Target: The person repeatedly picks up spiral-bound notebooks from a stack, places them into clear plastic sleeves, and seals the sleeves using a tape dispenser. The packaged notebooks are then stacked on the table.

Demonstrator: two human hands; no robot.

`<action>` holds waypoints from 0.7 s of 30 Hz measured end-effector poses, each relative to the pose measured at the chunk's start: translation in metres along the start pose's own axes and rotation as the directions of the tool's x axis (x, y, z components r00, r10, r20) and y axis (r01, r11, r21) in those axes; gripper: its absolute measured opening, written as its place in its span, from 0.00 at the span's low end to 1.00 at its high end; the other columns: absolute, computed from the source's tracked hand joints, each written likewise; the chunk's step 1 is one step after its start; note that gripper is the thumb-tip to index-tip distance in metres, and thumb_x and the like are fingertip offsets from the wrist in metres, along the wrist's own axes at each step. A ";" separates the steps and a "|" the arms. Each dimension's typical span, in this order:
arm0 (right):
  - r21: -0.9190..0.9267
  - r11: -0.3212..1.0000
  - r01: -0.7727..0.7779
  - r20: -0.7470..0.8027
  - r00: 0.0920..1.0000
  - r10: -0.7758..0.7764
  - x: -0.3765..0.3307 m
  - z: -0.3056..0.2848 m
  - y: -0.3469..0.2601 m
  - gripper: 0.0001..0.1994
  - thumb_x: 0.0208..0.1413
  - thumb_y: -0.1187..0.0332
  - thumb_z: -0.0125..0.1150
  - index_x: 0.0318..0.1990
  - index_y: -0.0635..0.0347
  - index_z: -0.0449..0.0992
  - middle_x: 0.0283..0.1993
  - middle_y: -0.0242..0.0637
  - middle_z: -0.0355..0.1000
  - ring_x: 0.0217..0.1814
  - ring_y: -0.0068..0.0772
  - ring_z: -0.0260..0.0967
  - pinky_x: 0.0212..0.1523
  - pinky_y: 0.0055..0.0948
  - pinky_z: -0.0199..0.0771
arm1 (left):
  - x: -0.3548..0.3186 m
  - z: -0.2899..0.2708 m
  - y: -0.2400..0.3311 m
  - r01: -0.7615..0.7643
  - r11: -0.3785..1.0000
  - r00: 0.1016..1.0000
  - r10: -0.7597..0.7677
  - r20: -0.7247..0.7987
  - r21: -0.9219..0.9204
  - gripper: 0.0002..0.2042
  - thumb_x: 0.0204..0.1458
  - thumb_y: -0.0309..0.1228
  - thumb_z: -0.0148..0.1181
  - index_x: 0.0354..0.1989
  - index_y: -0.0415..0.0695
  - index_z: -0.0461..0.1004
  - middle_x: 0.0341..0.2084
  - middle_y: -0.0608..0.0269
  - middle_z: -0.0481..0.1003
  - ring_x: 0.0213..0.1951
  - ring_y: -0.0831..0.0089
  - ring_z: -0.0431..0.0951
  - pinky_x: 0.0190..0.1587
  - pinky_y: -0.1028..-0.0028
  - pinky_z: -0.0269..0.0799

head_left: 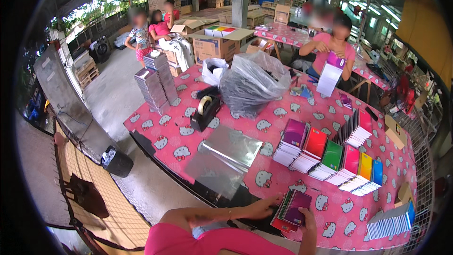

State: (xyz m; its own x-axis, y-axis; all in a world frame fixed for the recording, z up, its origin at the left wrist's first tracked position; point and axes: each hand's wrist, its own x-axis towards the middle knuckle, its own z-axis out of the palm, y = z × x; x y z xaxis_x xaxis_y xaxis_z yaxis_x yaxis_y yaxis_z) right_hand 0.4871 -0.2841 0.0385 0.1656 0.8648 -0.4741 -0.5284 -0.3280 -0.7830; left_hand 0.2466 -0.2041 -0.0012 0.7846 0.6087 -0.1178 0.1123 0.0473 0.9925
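A small fanned stack of spiral notebooks [299, 203], with a purple cover on top and green and red ones beneath, is held low over the front edge of the table. My right hand [307, 220] grips its right side, thumb over the purple cover. At the spiral-bound left side, my left hand [265, 208] has its fingers closed against the stack; their tips are partly hidden. To the left of the hands lie clear plastic sleeves [231, 148]. Beyond my right hand stand rows of notebooks in color groups, including red [315, 142], green [332, 155] and yellow [365, 164].
A tape dispenser [205, 113], a big plastic bag [255, 82] and wrapped stacks [152, 89] occupy the table's far left. Blue notebooks [390, 223] lean at the near right. Across the table a person [336, 47] handles a tall notebook stack [329, 78].
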 end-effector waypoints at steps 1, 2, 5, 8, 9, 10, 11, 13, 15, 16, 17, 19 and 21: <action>0.105 0.990 -0.096 0.061 0.994 0.090 0.008 -0.002 0.007 0.27 0.50 0.71 0.66 0.58 0.63 0.65 0.49 0.43 0.73 0.43 0.34 0.76 0.44 0.35 0.82 | -0.029 -0.010 0.027 -0.145 0.856 0.985 0.170 -0.005 0.497 0.36 0.57 0.31 0.57 0.74 0.49 0.49 0.69 0.45 0.55 0.69 0.52 0.58 0.69 0.51 0.53; 0.053 0.982 -0.181 0.080 0.981 0.176 0.018 -0.001 0.017 0.29 0.51 0.68 0.65 0.62 0.60 0.63 0.50 0.42 0.73 0.43 0.34 0.77 0.43 0.37 0.82 | -0.048 -0.023 0.045 -0.229 0.468 0.945 0.317 0.080 0.854 0.37 0.56 0.30 0.58 0.74 0.50 0.48 0.71 0.47 0.53 0.71 0.52 0.56 0.71 0.50 0.50; -0.175 0.980 -0.094 0.223 0.966 0.132 0.013 0.103 0.020 0.35 0.53 0.66 0.64 0.68 0.57 0.58 0.53 0.41 0.71 0.46 0.34 0.76 0.43 0.37 0.82 | -0.069 -0.068 0.051 -0.498 0.176 0.733 0.608 0.304 0.849 0.40 0.52 0.30 0.62 0.74 0.49 0.49 0.72 0.48 0.50 0.73 0.52 0.52 0.72 0.47 0.45; -0.030 0.987 -0.159 0.266 0.950 0.161 0.015 0.179 0.025 0.41 0.54 0.65 0.64 0.74 0.54 0.49 0.60 0.41 0.66 0.56 0.35 0.71 0.53 0.37 0.77 | -0.090 -0.128 0.045 -0.602 0.389 0.707 0.665 0.240 0.697 0.39 0.41 0.28 0.70 0.66 0.46 0.59 0.64 0.48 0.61 0.68 0.52 0.59 0.71 0.49 0.48; 0.060 0.998 0.008 0.365 0.931 -0.030 0.017 0.204 0.033 0.43 0.55 0.64 0.64 0.74 0.54 0.46 0.62 0.40 0.63 0.59 0.35 0.68 0.56 0.37 0.73 | -0.097 -0.149 0.051 -0.589 0.530 0.743 0.652 0.151 0.610 0.39 0.38 0.27 0.71 0.63 0.46 0.62 0.62 0.50 0.64 0.67 0.52 0.61 0.70 0.49 0.51; 0.154 0.974 0.166 0.438 0.872 -0.218 0.016 0.227 0.041 0.44 0.55 0.63 0.65 0.75 0.54 0.43 0.63 0.40 0.61 0.62 0.35 0.65 0.59 0.37 0.70 | -0.109 -0.158 0.056 -0.559 0.718 0.747 0.653 -0.126 0.414 0.36 0.38 0.25 0.74 0.59 0.45 0.64 0.57 0.54 0.67 0.61 0.57 0.68 0.65 0.57 0.61; 0.074 0.947 0.312 0.447 0.839 -0.311 0.029 0.238 0.058 0.47 0.53 0.62 0.68 0.75 0.54 0.43 0.64 0.40 0.60 0.63 0.35 0.63 0.62 0.37 0.67 | -0.117 -0.180 0.058 -0.504 0.812 0.806 0.565 -0.178 0.294 0.37 0.39 0.24 0.74 0.60 0.45 0.62 0.56 0.54 0.67 0.60 0.59 0.69 0.64 0.59 0.63; -0.098 0.817 0.569 0.450 0.757 -0.474 0.048 0.261 0.090 0.53 0.49 0.59 0.75 0.75 0.55 0.42 0.65 0.39 0.59 0.67 0.34 0.59 0.66 0.36 0.61 | -0.141 -0.214 0.053 -0.333 0.943 0.910 0.324 -0.259 0.008 0.38 0.41 0.23 0.74 0.62 0.45 0.59 0.55 0.55 0.67 0.59 0.63 0.70 0.60 0.64 0.68; -0.217 0.707 0.673 0.487 0.702 -0.519 0.056 0.291 0.122 0.55 0.44 0.59 0.80 0.74 0.56 0.45 0.64 0.40 0.59 0.65 0.34 0.60 0.65 0.36 0.62 | -0.150 -0.238 0.029 -0.253 0.951 0.947 0.205 -0.247 -0.179 0.42 0.40 0.24 0.75 0.64 0.45 0.55 0.54 0.55 0.67 0.57 0.66 0.70 0.59 0.65 0.69; -0.203 0.742 0.638 0.432 0.739 -0.517 0.063 0.303 0.139 0.54 0.42 0.59 0.81 0.72 0.56 0.47 0.63 0.40 0.60 0.65 0.34 0.60 0.65 0.36 0.62 | -0.150 -0.247 0.018 -0.214 0.939 0.961 0.153 -0.230 -0.269 0.43 0.40 0.24 0.75 0.65 0.45 0.53 0.53 0.55 0.67 0.57 0.67 0.70 0.58 0.66 0.70; -0.184 0.776 0.604 0.377 0.772 -0.512 0.069 0.314 0.157 0.53 0.40 0.59 0.82 0.71 0.56 0.49 0.62 0.40 0.60 0.64 0.34 0.60 0.65 0.36 0.63 | -0.154 -0.251 0.006 -0.168 0.957 0.963 0.107 -0.248 -0.237 0.44 0.40 0.24 0.75 0.65 0.44 0.51 0.54 0.54 0.67 0.57 0.66 0.70 0.58 0.66 0.69; -0.196 0.772 0.604 0.330 0.782 -0.529 0.074 0.319 0.170 0.51 0.39 0.60 0.83 0.68 0.57 0.52 0.60 0.39 0.61 0.63 0.34 0.61 0.64 0.35 0.63 | -0.158 -0.254 -0.014 -0.100 0.980 0.951 0.043 -0.306 -0.174 0.45 0.41 0.24 0.74 0.66 0.43 0.48 0.54 0.51 0.67 0.57 0.65 0.70 0.59 0.66 0.69; -0.245 0.718 0.651 0.340 0.751 -0.566 0.073 0.324 0.177 0.49 0.40 0.61 0.82 0.66 0.56 0.53 0.59 0.38 0.62 0.62 0.34 0.62 0.63 0.35 0.65 | -0.158 -0.259 -0.024 -0.224 0.974 0.930 0.217 -0.297 0.009 0.45 0.42 0.26 0.74 0.65 0.41 0.49 0.54 0.50 0.67 0.57 0.65 0.70 0.59 0.66 0.68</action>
State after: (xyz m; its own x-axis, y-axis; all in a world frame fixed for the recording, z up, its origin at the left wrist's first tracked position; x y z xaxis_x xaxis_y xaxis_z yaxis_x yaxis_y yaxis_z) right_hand 0.1357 -0.1559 -0.0042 0.1406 0.9645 0.2236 -0.0679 0.2347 -0.9697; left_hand -0.0384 -0.0962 0.0023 0.5728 0.8116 0.1149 -0.0612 -0.0974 0.9934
